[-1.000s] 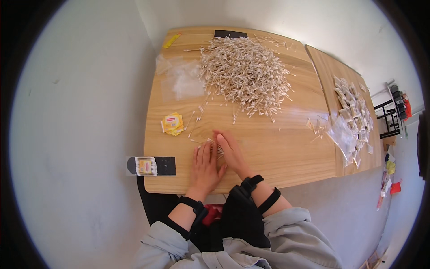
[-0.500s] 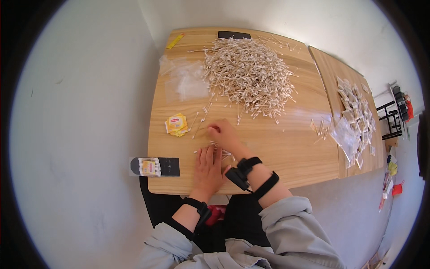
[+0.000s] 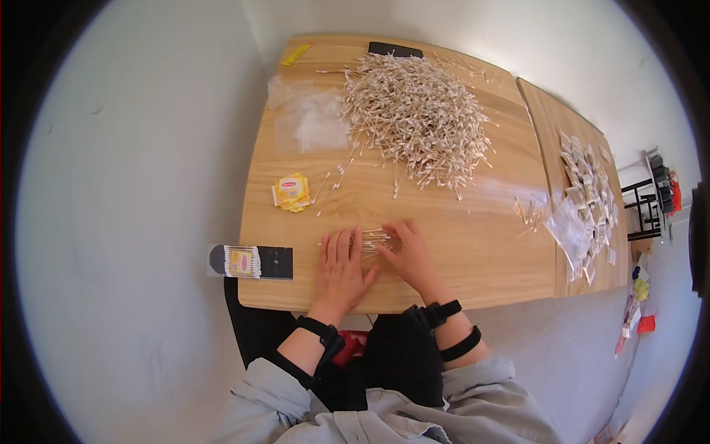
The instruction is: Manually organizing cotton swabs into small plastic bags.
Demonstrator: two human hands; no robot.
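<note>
A small row of cotton swabs [image 3: 376, 240] lies on the table between my two hands. Flat over its left end rests my left hand [image 3: 340, 260], with the fingers stretched out; the swab ends beneath are hidden. At the right end, my right hand [image 3: 411, 257] touches the swabs, thumb and fingers apart on either side of the tips. Beyond both hands spreads a big heap of cotton swabs [image 3: 418, 115]. Left of my left hand, a black strip [image 3: 278, 263] at the table edge carries a clear bag filled with a row of swabs and a yellow card [image 3: 241, 262].
A stack of yellow cards [image 3: 293, 194] and clear plastic bags [image 3: 314, 126] lie at the left of the wooden table [image 3: 481, 251]. A black flat object [image 3: 396, 49] sits behind the heap. Filled packets [image 3: 589, 181] pile up on the right-hand table. Walls bound the left and back.
My right hand has come back from above the left hand's fingertips, moving right and nearer, to the swabs' right end. My left hand stays over the swabs. The view has shifted slightly.
</note>
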